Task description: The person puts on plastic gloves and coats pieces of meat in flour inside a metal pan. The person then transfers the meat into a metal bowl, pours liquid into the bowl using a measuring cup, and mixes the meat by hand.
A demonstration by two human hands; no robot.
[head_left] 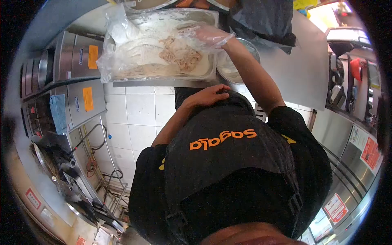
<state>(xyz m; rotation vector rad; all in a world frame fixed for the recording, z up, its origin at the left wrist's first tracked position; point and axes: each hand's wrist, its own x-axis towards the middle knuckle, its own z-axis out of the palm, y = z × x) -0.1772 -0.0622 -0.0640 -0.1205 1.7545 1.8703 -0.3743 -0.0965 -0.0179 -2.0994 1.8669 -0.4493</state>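
Note:
My right hand, in a clear plastic glove, is over the right part of a large metal tray. Its fingers stretch out low over the white flour, their tips pale and hard to make out. Just below that hand lies a heap of flour-coated, pinkish-tan pieces, perhaps raw meat. Bare and holding nothing, my left hand rests at the waist of my black apron, fingers slightly apart.
A clear plastic bag hangs over the tray's left end. Beside the tray stands a round metal bowl, partly behind my forearm. A black plastic bag lies on the steel counter. Steel drawers stand at left.

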